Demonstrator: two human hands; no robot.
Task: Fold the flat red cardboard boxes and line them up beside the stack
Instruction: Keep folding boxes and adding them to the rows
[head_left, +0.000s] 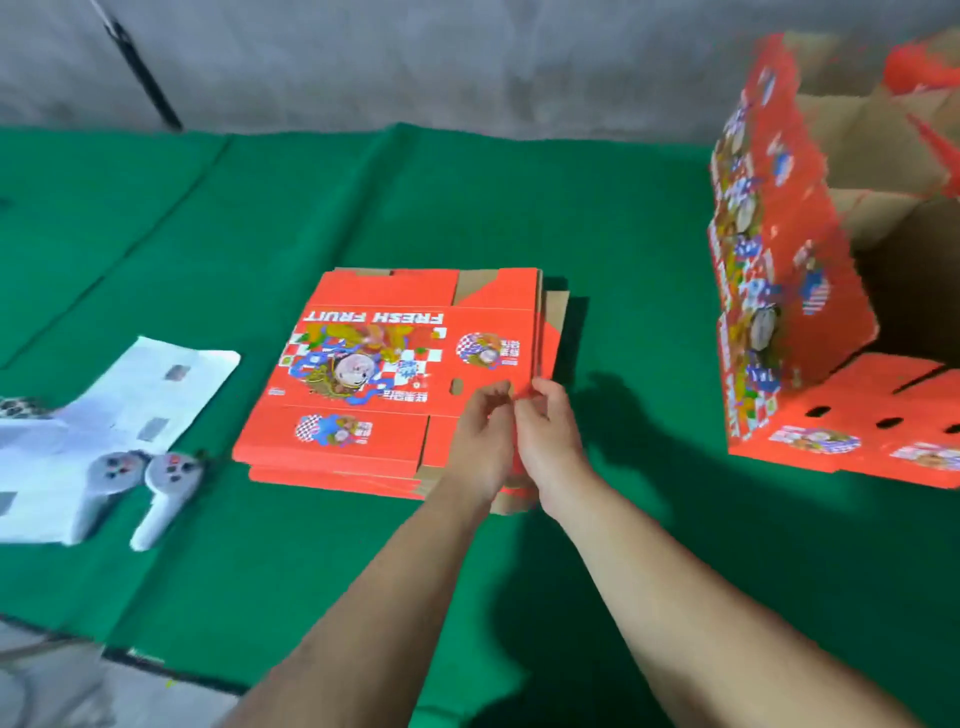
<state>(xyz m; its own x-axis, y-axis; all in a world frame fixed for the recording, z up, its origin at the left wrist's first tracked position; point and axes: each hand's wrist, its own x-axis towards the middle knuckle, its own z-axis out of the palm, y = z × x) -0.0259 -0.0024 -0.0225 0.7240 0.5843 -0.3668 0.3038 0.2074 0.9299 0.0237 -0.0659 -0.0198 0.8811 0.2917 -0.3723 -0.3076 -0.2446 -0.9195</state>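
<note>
Flat red cardboard boxes (384, 364), stacked, mid-table on green cloth (519, 208). Fingers: left hand (480, 441) and right hand (545, 441) brought together at the near right corner of the stack, fingertips (501, 395) curled and meeting on the right edge of the top sheet, apparently pinching it to peel it off; whether one sheet or several caught between them, impossible to tell. Forearms entering from the bottom of the view, converging on that corner. Stack: several sheets deep, edges slightly staggered at the near and right sides, brown inner board showing at the far right corner. Orientation: printed face up, "FRESH FRUIT" lettering reading upside down from the wearer's side, so the artwork's top points toward the wearer; long axis judged to run left to right across the table, though not by much. Neighbours: folded red box (831, 312) well apart to the right, open, one tall printed panel standing, brown interior visible; white paper sheets (156, 395) and two grey handheld controllers (150, 483) to the left, near but not touching the stack. Risks, as judged: two sheets lifted together, caused by a corner pinch that cannot separate tightly nested edges; stack dragged or fanned sideways, caused by lifting from one corner with nothing pressing down on the rest; creased flap, caused by bending the corner off its score line. Progress, as judged: one box up, most of the stack still flat.
</note>
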